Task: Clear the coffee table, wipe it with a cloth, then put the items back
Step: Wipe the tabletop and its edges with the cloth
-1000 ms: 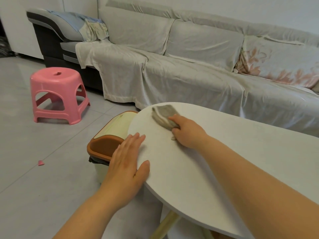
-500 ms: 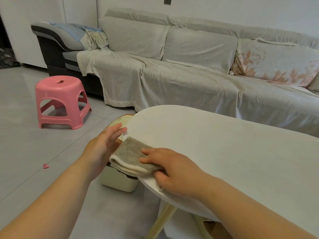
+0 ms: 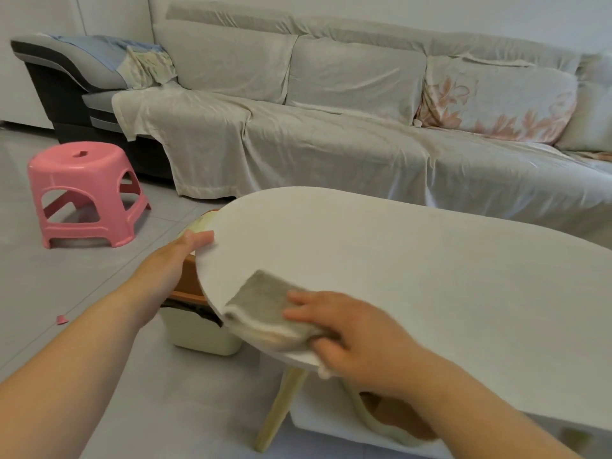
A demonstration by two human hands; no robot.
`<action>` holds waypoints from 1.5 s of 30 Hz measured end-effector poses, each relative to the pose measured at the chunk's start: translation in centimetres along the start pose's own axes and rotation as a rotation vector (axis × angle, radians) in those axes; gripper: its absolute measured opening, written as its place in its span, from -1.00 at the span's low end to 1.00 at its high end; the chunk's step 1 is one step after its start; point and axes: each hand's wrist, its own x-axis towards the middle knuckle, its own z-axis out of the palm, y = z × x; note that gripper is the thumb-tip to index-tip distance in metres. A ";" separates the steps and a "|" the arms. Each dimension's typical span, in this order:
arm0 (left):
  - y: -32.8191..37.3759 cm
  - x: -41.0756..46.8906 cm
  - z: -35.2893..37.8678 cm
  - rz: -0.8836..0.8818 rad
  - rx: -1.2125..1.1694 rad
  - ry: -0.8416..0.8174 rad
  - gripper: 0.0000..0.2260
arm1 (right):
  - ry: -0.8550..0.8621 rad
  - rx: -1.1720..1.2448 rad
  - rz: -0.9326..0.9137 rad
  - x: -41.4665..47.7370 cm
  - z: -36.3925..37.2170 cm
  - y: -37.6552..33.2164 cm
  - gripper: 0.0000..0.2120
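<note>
Left hand flat; right hand pinches cloth.

The white oval table carries a grey cloth at its near left edge, overhanging the rim, gripped by my right hand. On the tiled floor stand a pink stool and a bin; a pink scrap lies nearby.

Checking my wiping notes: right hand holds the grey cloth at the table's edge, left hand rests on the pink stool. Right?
No. The head view shows the left hand at the rim of the table; the pink stool stands apart on the floor. The right hand does hold the grey cloth at the table's edge.
</note>
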 end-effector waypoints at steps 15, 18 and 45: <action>1.9 0.7 2.6 -0.001 0.690 0.016 -0.57 | 0.107 0.000 0.446 -5.6 -4.4 6.0 -0.60; 3.4 -0.2 4.6 0.062 0.917 0.038 -0.58 | 0.235 -0.159 0.699 -7.7 -6.3 8.5 -0.59; 3.3 -3.3 13.5 0.437 0.913 -0.083 -0.58 | 0.295 -0.154 0.821 -5.1 -9.5 17.9 -0.65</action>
